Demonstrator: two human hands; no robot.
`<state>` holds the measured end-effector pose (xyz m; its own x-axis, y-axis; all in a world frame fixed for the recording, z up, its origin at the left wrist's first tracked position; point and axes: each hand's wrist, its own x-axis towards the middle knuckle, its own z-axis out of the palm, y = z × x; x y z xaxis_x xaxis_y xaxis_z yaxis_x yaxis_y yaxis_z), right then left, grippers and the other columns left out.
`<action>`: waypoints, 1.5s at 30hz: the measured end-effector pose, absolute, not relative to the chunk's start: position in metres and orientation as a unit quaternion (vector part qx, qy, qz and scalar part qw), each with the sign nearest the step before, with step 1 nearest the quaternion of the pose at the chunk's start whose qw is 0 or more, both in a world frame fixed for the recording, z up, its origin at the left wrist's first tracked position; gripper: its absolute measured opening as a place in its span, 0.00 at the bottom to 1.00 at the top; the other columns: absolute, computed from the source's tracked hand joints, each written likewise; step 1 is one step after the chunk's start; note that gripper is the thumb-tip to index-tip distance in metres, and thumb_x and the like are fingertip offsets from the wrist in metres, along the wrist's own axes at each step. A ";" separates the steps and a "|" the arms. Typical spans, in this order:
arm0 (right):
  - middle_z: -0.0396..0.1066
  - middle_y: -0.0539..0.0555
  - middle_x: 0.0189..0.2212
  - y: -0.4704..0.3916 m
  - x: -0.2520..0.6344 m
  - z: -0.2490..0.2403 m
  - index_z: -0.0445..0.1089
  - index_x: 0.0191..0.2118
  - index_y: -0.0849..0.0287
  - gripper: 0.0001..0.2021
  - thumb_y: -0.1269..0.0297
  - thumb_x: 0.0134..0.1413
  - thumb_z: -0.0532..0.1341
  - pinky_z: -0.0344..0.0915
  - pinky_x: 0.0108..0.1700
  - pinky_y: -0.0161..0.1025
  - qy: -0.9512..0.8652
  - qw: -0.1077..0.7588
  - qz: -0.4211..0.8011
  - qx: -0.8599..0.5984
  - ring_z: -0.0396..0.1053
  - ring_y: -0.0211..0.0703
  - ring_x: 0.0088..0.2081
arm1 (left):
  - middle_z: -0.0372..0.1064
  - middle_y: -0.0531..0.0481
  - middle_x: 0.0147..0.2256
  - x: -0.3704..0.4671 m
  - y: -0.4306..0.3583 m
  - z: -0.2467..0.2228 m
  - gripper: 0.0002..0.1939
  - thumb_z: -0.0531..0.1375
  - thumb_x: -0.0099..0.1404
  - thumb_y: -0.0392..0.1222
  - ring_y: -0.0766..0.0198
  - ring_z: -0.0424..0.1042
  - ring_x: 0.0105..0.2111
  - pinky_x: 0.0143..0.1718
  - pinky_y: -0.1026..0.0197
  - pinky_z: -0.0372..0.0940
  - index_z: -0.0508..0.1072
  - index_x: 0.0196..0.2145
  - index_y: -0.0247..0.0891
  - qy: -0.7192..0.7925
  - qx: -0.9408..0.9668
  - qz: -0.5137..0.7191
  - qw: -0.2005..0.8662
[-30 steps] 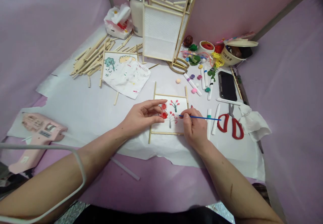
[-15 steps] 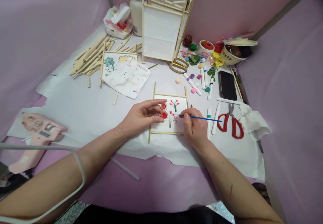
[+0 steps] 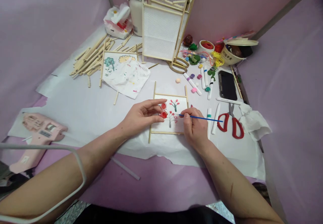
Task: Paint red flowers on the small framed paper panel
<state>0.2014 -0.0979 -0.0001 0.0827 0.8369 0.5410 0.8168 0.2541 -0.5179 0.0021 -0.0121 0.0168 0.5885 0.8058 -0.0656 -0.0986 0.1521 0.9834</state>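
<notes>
Between the fingers of my left hand is a small open paint pot of red paint, its lid flipped back and red inside too. My right hand pinches a thin blue paintbrush, whose tip points left over the panel. Beneath both hands lies a white panel framed with wooden sticks. Painted on it are a red-flowered plant with green stems and, lower down, a second plant with red blossoms and a dark base. The brush tip is close to the lower blossoms; contact cannot be made out.
Right of the panel lie red-handled scissors, white markers and a phone. A pink glue gun rests at the left, a cable crossing near my left forearm. Behind stand a stick-framed lantern and piled wooden sticks.
Almost nothing differs. The blue paintbrush's back end has shifted very slightly to the right; both hands and the panel stay in place.
</notes>
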 end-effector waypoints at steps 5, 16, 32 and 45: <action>0.71 0.53 0.29 -0.098 0.202 -0.001 0.65 0.35 0.56 0.08 0.69 0.63 0.50 0.62 0.38 0.43 -0.678 0.398 0.021 -0.618 0.67 0.44 0.33 | 0.75 0.53 0.33 0.002 -0.012 0.017 0.28 0.72 0.49 0.34 0.64 0.75 0.38 0.53 0.55 0.68 0.77 0.49 0.43 0.312 0.562 0.327 0.693; 0.71 0.52 0.29 -0.098 0.201 0.000 0.65 0.35 0.56 0.08 0.69 0.63 0.50 0.62 0.38 0.43 -0.675 0.401 0.016 -0.619 0.67 0.44 0.33 | 0.75 0.53 0.34 0.002 -0.012 0.017 0.28 0.72 0.50 0.34 0.64 0.75 0.38 0.53 0.54 0.68 0.77 0.49 0.43 0.312 0.559 0.325 0.696; 0.70 0.52 0.29 -0.098 0.200 0.001 0.65 0.36 0.56 0.08 0.70 0.63 0.50 0.62 0.38 0.43 -0.683 0.409 0.011 -0.605 0.67 0.44 0.33 | 0.75 0.50 0.34 0.002 -0.012 0.017 0.29 0.72 0.49 0.37 0.59 0.75 0.40 0.53 0.51 0.67 0.76 0.51 0.41 0.324 0.566 0.315 0.689; 0.70 0.52 0.29 -0.098 0.200 0.000 0.65 0.36 0.55 0.08 0.69 0.63 0.50 0.62 0.38 0.43 -0.683 0.398 0.010 -0.612 0.67 0.44 0.33 | 0.75 0.51 0.35 0.001 -0.012 0.016 0.29 0.72 0.50 0.36 0.61 0.75 0.40 0.53 0.52 0.67 0.76 0.51 0.42 0.315 0.566 0.318 0.693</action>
